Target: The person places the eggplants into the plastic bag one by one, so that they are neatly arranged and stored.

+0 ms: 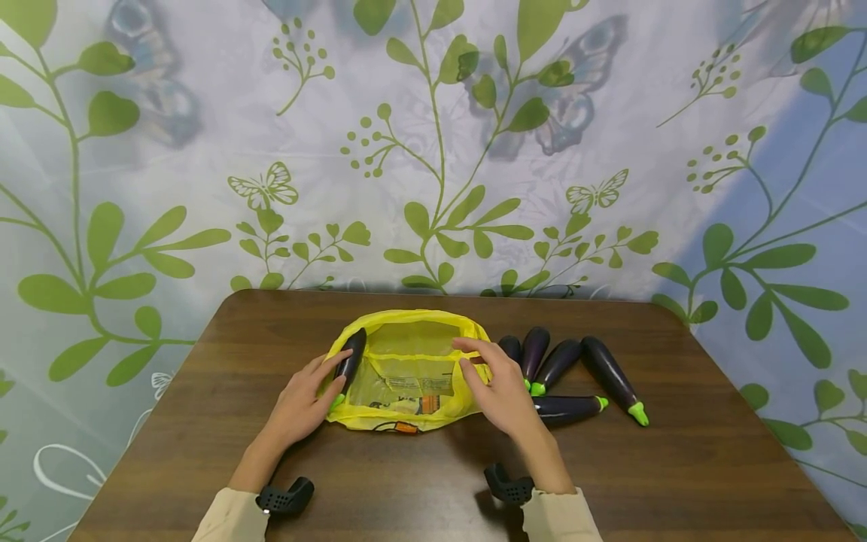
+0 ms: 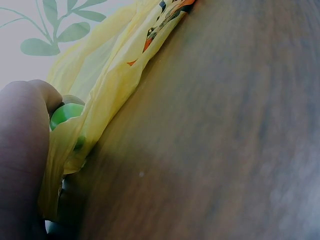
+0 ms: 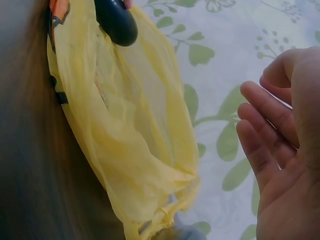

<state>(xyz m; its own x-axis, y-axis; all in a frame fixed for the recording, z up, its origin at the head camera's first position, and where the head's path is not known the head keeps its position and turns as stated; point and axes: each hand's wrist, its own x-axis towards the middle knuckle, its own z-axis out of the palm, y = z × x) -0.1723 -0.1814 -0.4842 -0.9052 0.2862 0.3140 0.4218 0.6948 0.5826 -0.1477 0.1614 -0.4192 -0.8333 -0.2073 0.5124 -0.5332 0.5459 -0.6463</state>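
Note:
A yellow plastic bag (image 1: pixel 359 416) lies on the table with its mouth spread open toward me. Inside its left end is a dark purple eggplant (image 1: pixel 352 355), its green cap (image 2: pixel 66 115) low by the near rim. My left hand (image 1: pixel 301 403) grips this eggplant at the bag's left edge, fingers and thumb around it. Over the bag's right edge hovers my right hand (image 1: pixel 504 388), fingers loosely bent and holding nothing. In the right wrist view, a gap separates the right hand's fingers (image 3: pixel 272 115) from the bag.
Several more eggplants lie right of the bag: one (image 1: pixel 569 407) sideways behind my right hand, another (image 1: pixel 612 376) slanted farthest right, the rest fanned out behind. The brown wooden table (image 1: pixel 400 489) ends at a patterned cloth backdrop (image 1: pixel 406 188). Black wrist bands (image 1: pixel 287 497) sit on both wrists.

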